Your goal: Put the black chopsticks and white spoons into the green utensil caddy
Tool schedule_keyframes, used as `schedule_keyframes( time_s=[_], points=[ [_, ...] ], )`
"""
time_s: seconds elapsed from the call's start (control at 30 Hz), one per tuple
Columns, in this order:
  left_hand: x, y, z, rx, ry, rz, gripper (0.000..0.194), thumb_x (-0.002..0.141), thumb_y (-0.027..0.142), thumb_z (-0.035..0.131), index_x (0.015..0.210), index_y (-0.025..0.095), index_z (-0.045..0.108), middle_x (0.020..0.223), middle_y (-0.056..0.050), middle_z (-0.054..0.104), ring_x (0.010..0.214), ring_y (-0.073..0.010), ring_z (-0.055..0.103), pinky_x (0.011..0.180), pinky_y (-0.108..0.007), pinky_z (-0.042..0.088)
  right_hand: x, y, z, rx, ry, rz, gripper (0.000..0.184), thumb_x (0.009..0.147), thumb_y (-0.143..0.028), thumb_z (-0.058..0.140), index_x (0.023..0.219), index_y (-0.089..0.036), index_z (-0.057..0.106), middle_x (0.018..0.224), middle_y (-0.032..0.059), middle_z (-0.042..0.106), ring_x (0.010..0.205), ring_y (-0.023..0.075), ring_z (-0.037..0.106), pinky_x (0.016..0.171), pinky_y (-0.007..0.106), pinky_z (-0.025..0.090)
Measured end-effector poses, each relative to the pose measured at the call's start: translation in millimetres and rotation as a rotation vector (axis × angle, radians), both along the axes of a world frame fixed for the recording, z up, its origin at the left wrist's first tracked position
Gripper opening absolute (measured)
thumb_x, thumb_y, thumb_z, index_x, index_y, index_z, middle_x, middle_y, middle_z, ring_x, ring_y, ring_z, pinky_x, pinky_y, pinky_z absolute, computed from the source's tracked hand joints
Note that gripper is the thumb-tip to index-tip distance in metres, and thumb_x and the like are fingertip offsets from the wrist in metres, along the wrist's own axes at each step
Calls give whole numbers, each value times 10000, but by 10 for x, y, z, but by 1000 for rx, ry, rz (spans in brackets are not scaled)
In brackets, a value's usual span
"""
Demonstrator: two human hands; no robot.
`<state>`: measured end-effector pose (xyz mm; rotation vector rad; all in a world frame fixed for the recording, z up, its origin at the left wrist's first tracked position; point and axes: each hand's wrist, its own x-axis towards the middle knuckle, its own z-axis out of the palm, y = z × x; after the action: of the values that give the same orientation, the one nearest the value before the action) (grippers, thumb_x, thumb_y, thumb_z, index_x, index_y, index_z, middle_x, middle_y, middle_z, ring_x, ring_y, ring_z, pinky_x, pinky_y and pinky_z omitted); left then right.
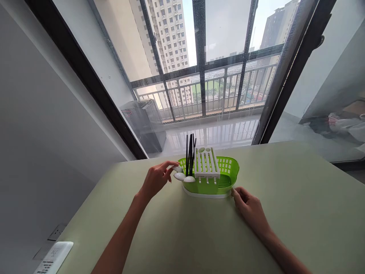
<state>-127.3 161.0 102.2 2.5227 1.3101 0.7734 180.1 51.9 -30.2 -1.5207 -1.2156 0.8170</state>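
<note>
A green plastic utensil holder (205,187) with a white base stands on the pale table. Black chopsticks (190,154) rise upright from its left part, and a white slotted rack (207,163) covers its middle. White spoons hang over the left rim, among them one spoon (189,179) at the front and another spoon (179,176) beside it. My left hand (158,178) pinches the leftmost white spoon (177,168) at its bowl, against the rim. At the holder's lower right end, the fingers of my right hand (248,205) close on its edge; the fingertips are partly hidden.
The pale green table (188,236) reaches back to a glass door with dark frames (273,91). At the lower left lies a white power strip (55,257), near a wall socket (57,231). Behind the glass, a grey cabinet (145,127) stands on the balcony.
</note>
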Motion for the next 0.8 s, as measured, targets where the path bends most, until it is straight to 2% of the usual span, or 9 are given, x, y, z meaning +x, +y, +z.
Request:
schedule_keyframes(
  time_s=[0.17,0.37,0.5,0.63,0.67,0.73,0.8],
  points=[
    [43,-8,18,-30,-57,37,270,1020,410,494,1132,269,695,1029,-3,790,549,-116,692,648,-259,573,2,-5,-4,8,-8,3,489,908,-655,495,726,-213,596,633,-22,490,617,164,437,566,254,371],
    [68,-26,79,-36,-69,24,211,995,380,546,1111,269,683,1107,6,767,558,-101,697,634,-242,574,14,-5,-25,6,-1,4,477,909,-645,502,726,-215,596,630,-25,501,615,162,447,561,249,371],
    [20,-81,63,-39,-79,16,204,998,334,530,1123,277,682,1170,1,745,552,-85,681,611,-234,562,13,-5,-33,3,-17,1,479,909,-643,497,736,-211,612,635,-25,501,620,161,448,564,249,374],
    [-23,-136,-7,-94,-109,56,344,967,312,545,1303,276,608,875,17,743,556,-116,680,586,-238,553,9,-4,-23,4,-17,-10,484,904,-647,498,728,-211,612,611,-28,499,589,158,448,551,252,373],
    [-33,-146,-39,-105,-123,75,391,949,294,552,1338,275,579,878,15,737,588,-126,689,590,-242,554,8,-4,-21,4,-16,-11,484,905,-649,498,727,-212,609,604,-30,497,579,157,444,545,253,371],
    [-54,-159,-136,-100,-150,112,469,900,255,571,1367,271,537,1086,-29,730,751,-152,722,677,-275,576,8,-3,-23,11,-12,-15,482,908,-647,500,727,-213,611,598,-31,496,570,154,437,536,252,368],
    [-75,-171,-286,-89,-165,123,557,849,256,613,1395,250,501,1323,-87,651,1012,-204,708,856,-344,578,7,-4,-28,20,-11,-25,478,908,-641,505,728,-213,617,596,-30,499,571,153,434,532,250,365]
  ],
)
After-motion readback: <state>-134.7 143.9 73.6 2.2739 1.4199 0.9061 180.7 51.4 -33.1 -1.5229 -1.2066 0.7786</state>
